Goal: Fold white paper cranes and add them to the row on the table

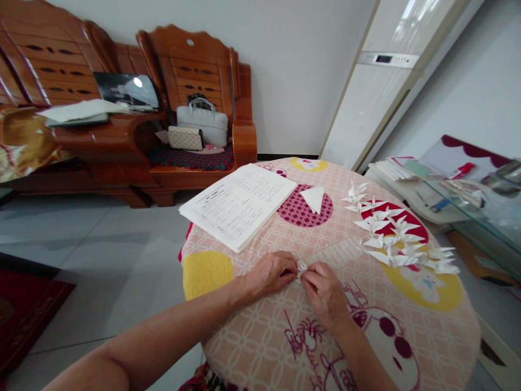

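Note:
My left hand [277, 270] and my right hand [323, 285] meet near the middle of a round table. Between their fingertips is a small folded piece of paper [302, 266], white with print on it. Both hands pinch it from opposite sides, and the fingers cover most of it. Beyond them, a folded paper triangle [314, 199] lies on a purple dotted circle of the cloth. Several folded paper cranes [391, 256] stand in a group to the right. A stack of printed sheets [240, 203] lies at the table's far left.
A patterned tablecloth [260, 336] covers the table. On the right stands a glass shelf [468, 209] with papers and other items. Wooden chairs [195, 70] line the wall, holding a grey bag [207, 122] and a laptop [126, 89]. A tall white cabinet-like unit [378, 81] stands behind.

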Tool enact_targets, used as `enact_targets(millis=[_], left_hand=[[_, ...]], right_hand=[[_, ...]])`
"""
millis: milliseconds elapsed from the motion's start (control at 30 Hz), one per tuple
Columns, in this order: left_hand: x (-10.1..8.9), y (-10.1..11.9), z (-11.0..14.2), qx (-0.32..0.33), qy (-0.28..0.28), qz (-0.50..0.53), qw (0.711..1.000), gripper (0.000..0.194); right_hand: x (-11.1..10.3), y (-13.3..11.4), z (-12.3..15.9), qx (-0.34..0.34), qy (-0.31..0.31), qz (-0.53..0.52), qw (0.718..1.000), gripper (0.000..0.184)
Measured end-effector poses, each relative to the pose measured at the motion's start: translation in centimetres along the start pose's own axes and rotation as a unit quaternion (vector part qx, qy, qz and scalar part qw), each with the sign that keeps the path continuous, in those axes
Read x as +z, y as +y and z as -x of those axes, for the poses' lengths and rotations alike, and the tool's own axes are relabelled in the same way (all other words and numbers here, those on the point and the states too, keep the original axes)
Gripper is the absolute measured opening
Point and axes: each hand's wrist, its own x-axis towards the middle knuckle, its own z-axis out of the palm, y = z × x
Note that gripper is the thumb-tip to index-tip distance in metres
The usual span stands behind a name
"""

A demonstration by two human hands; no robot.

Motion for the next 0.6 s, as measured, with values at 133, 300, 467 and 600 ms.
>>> enact_targets(millis=[133, 300, 467, 600], left_hand=[[0.1, 0.5, 0.1, -0.039, 0.019, 0.015, 0.999, 0.009], [0.2, 1.1, 0.0, -0.086, 0.036, 0.015, 0.996, 0.009], [0.3, 1.3, -0.1, -0.102, 0.041, 0.009, 0.994, 0.008], [0.3, 1.3, -0.1, -0.102, 0.038, 0.004, 0.994, 0.009]], right_hand=[[-0.2, 0.2, -0.1, 0.033, 0.002, -0.057, 0.998, 0.019], [0.1, 0.6, 0.0, 0.053, 0.018, -0.067, 0.996, 0.019], [0.2, 0.5, 0.2, 0.040, 0.012, -0.030, 0.999, 0.019], [0.1, 0.4, 0.4, 0.015, 0.013, -0.016, 1.000, 0.021]])
